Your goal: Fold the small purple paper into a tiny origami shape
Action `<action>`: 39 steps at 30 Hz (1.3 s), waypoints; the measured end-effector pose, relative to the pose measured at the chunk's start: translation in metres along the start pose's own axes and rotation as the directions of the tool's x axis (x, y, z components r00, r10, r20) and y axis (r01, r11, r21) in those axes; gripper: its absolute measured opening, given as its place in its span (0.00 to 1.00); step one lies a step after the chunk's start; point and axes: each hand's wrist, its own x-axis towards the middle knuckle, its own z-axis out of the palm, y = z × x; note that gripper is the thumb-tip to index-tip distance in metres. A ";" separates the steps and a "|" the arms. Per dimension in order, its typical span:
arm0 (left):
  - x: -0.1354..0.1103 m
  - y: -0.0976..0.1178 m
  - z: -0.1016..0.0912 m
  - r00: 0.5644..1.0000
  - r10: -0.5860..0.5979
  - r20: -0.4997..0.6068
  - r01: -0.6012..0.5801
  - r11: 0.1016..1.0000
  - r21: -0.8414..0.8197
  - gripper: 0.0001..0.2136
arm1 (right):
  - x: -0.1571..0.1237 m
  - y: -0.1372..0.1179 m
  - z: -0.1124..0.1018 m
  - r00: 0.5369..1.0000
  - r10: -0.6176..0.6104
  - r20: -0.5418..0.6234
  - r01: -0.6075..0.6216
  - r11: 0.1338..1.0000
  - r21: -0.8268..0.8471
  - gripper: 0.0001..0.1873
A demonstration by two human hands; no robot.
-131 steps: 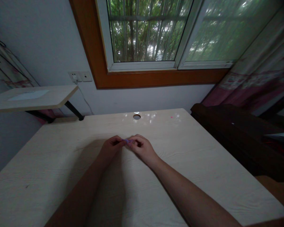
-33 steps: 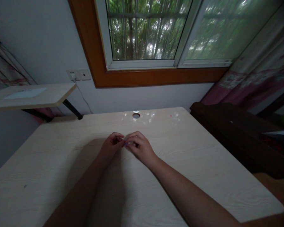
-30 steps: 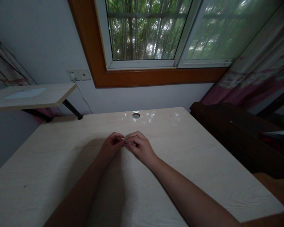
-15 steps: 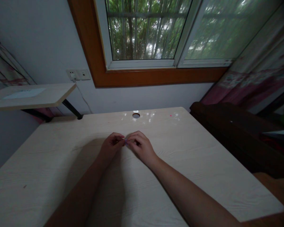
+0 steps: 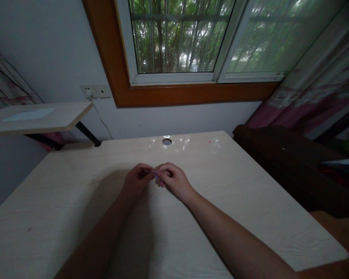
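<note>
Between my fingertips is a tiny purple-blue piece (image 5: pixel 156 175), too small and too covered by the fingers to name. My left hand (image 5: pixel 137 179) is closed in a pinch at its left side, thumb and forefinger together. From the right, my right hand (image 5: pixel 174 178) pinches at the same piece, its thumb and forefinger meeting close to the left fingertips. Both hands are just over the pale wood-grain table (image 5: pixel 221 201), and the forearms reach in from the bottom of the view.
A round cable hole (image 5: pixel 166 142) lies near the table's back edge. At the left, a raised shelf (image 5: pixel 72 120) on black legs bears a paper sheet (image 5: pixel 29 114). A dark wooden piece of furniture (image 5: pixel 273 162) stands to the right. Behind is a barred window (image 5: pixel 177 46).
My right hand's fingers have shifted slightly, and lower fingertips now show beneath the thumb. More of the purple-blue piece is visible. The left hand is nearly unmoved.
</note>
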 end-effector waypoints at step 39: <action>0.000 -0.001 -0.002 0.993 0.118 -0.002 -0.115 0.972 0.206 0.06 | 0.001 -0.003 0.000 0.982 -0.179 -0.060 0.159 0.955 -0.251 0.07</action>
